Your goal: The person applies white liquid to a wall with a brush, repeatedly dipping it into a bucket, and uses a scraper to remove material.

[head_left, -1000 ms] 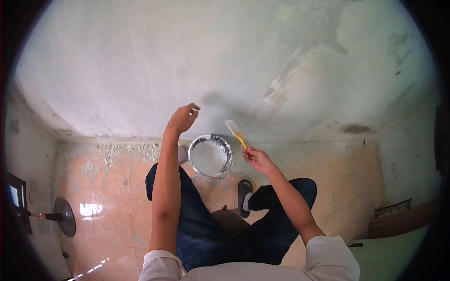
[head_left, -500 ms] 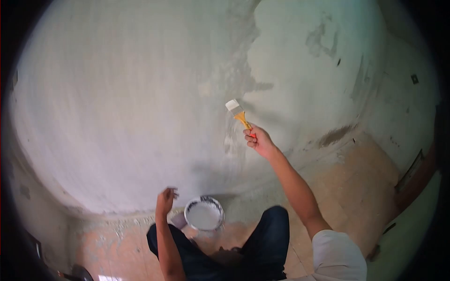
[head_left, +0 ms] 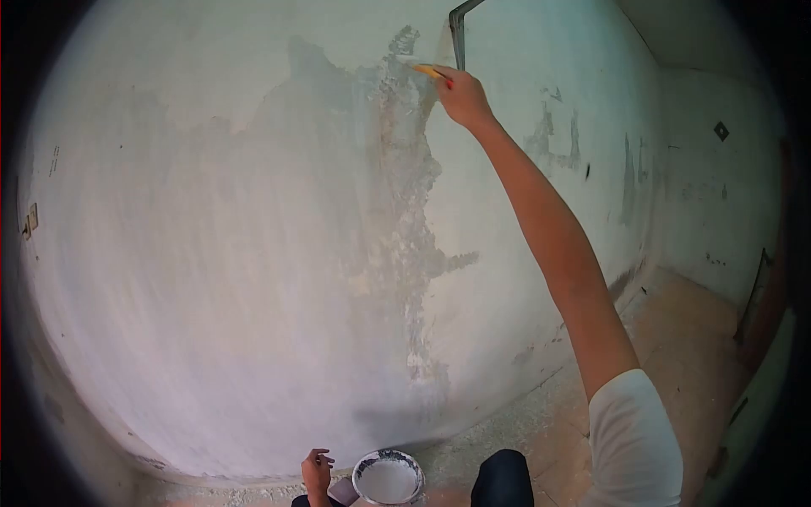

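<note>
My right hand (head_left: 465,98) is raised high against the wall (head_left: 253,253), closed around the handle of a paintbrush (head_left: 427,70). The brush points left, its bristle end at the top of a rough grey patch (head_left: 408,198) running down the wall. Low in view, my left hand (head_left: 318,470) hangs loose with its fingers partly apart and nothing visible in it. Just right of it stands a round bucket (head_left: 358,486) of whitish paint, with dark smears around the inside of its rim.
A dark angled strip (head_left: 458,34) is on the wall above my right hand. My knee (head_left: 503,480) is right of the bucket. Tiled floor (head_left: 667,338) with pale spatter runs along the wall's foot. A socket (head_left: 32,217) sits at far left.
My right hand has carried the paintbrush up the wall, and the brush now points left. The view has tilted upward, so the bucket and left hand appear lower.
</note>
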Action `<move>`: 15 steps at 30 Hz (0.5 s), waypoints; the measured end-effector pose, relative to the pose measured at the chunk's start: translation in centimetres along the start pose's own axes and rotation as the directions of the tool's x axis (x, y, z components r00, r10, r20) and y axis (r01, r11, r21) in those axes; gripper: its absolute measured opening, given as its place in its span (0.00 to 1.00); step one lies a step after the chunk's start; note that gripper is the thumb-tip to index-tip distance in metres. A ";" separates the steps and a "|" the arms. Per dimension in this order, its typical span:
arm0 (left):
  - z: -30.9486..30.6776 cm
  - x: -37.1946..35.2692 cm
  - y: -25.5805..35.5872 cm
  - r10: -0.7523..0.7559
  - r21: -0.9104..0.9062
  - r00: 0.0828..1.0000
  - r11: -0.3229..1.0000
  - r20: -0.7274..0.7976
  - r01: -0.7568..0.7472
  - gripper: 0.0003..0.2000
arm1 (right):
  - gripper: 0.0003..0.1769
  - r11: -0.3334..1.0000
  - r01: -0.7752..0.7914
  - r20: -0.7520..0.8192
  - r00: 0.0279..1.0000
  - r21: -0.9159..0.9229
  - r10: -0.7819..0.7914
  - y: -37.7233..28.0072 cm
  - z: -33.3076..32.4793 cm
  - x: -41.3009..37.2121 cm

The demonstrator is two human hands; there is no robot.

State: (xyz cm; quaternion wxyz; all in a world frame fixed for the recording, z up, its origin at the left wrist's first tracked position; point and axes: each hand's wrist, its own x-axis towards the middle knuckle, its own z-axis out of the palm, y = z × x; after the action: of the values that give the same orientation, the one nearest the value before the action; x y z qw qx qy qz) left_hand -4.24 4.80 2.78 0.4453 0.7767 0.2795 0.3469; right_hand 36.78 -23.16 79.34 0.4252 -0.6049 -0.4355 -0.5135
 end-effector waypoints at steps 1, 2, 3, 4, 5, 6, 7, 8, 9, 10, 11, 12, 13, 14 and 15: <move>0.3 0.4 -1.2 -0.010 0.021 1.000 1.000 0.004 0.010 0.12 | 0.22 0.996 0.012 0.042 0.999 -0.093 -0.008 -1.1 0.4 1.4; 0.5 0.9 -2.8 0.005 0.030 1.000 1.000 0.010 -0.005 0.11 | 0.22 0.995 0.013 0.040 0.999 -0.099 -0.009 -1.2 1.3 2.8; 0.4 1.3 -3.0 0.004 0.027 1.000 1.000 0.016 -0.004 0.11 | 0.20 0.990 0.049 0.038 0.998 -0.129 -0.044 -0.8 2.4 4.1; 0.3 1.4 -3.3 -0.017 0.075 0.999 0.997 0.033 0.014 0.11 | 0.18 0.984 0.083 0.039 0.996 -0.157 -0.078 -0.3 3.5 4.5; 0.2 1.3 -3.8 -0.038 0.124 0.998 0.992 0.051 0.032 0.12 | 0.18 0.984 0.078 0.045 0.996 -0.163 -0.072 0.2 4.6 4.0; 0.4 1.1 -4.2 -0.044 0.122 0.997 0.992 0.058 0.036 0.12 | 0.16 0.967 0.110 0.073 0.993 -0.231 -0.096 0.6 5.6 3.5; 0.6 1.0 -4.6 -0.049 0.119 0.997 0.992 0.060 0.041 0.11 | 0.16 0.944 0.145 0.099 0.988 -0.295 -0.121 0.0 5.9 3.1; 0.3 1.4 -5.1 -0.049 0.121 0.997 0.992 0.057 0.042 0.11 | 0.16 0.945 0.112 0.165 0.984 -0.307 -0.063 -0.1 6.2 1.4; 0.2 1.1 -4.8 -0.030 0.118 0.998 0.993 0.057 0.023 0.11 | 0.17 0.943 0.080 0.229 0.973 -0.322 -0.004 -0.8 5.9 -1.8; 0.2 1.0 -4.7 -0.029 0.110 0.997 0.994 0.066 0.022 0.11 | 0.17 0.946 0.108 0.288 0.958 -0.305 -0.017 -1.0 5.3 -4.7; 0.2 0.9 -4.6 -0.029 0.100 0.997 0.995 0.076 0.021 0.11 | 0.17 0.948 0.137 0.346 0.938 -0.287 -0.031 -1.0 4.5 -6.5; 0.2 0.8 -4.6 -0.030 0.092 0.997 0.996 0.075 0.023 0.11 | 0.17 0.946 0.146 0.350 0.936 -0.288 -0.038 -1.1 3.8 -6.3; 0.1 0.8 -4.7 -0.033 0.100 0.995 0.995 0.097 0.023 0.11 | 0.18 0.960 0.128 0.318 0.947 -0.251 -0.043 -1.5 2.8 -6.0; -0.2 0.9 -4.7 -0.036 0.112 0.992 0.993 0.122 0.022 0.11 | 0.18 0.971 0.107 0.285 0.958 -0.213 -0.043 -1.8 2.2 -5.7; -0.2 1.2 -4.6 -0.034 0.108 0.992 0.994 0.125 0.020 0.11 | 0.18 0.969 0.103 0.234 0.971 -0.222 -0.050 -2.0 1.9 -3.6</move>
State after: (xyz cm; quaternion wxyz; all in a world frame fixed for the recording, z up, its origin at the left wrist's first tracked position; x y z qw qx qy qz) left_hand -4.27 7.86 -0.89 0.4246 0.8159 0.2794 0.2755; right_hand 35.03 -21.11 75.69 0.2787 -0.6878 -0.4411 -0.5047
